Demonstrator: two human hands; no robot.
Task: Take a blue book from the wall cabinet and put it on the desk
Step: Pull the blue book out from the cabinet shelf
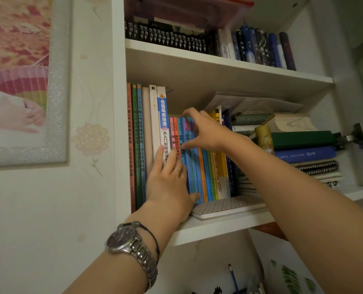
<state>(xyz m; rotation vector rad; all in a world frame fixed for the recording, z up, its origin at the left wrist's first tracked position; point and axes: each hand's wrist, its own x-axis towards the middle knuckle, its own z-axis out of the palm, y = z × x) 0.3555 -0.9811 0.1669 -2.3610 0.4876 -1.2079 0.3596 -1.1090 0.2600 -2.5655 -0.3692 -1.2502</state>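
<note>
A white wall cabinet [197,60] holds a row of upright books on its lower shelf. Several thin blue books [192,172] stand in the middle of that row. My right hand [206,130] reaches in from the right, its fingers curled over the top of the blue books and its thumb on their spines. My left hand [168,181], with a ring and a wristwatch, lies flat against the spines just left of the blue books, fingers spread, thumb at their base. The desk is out of sight.
Taller books [155,124] stand to the left, yellow and dark ones [223,166] to the right. A stack of flat books and notebooks [303,149] fills the shelf's right side. A white notebook [225,206] lies under the row. A framed picture [21,81] hangs at left.
</note>
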